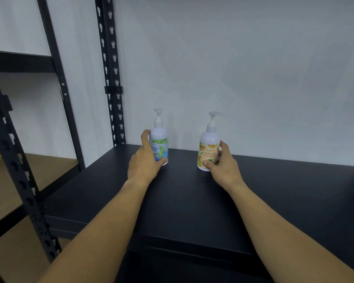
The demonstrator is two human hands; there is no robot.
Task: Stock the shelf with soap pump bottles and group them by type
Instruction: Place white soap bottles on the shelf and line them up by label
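A pale wall is filling the upper right of the frame. A black perforated upright is standing at upper centre-left, with a slimmer black post leaning left of it. At lower left, a neighbouring rack's brown board is showing behind another slotted upright.

The head view looks forward and slightly down, close over the black shelf.
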